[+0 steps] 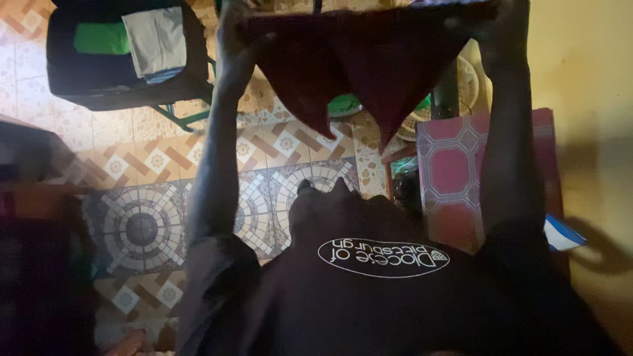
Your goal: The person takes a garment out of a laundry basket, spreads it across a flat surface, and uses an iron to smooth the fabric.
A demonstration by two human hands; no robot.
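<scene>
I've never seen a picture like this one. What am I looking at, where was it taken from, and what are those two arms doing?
There is no machine here. The single picture comes from a camera worn on a person's head, looking down along their own body, so you see their dark printed shirt at the bottom and both arms stretched forward. The left hand and the right hand each grip a top corner of a dark red cloth, holding it spread out so that its lower edge hangs in two points. Below is a patterned tile floor. At the upper left stands a dark chair with a green piece and a grey folded cloth on it. At the right is a red box with an octagon pattern next to a yellow wall. The picture is dim and somewhat blurred.
</scene>
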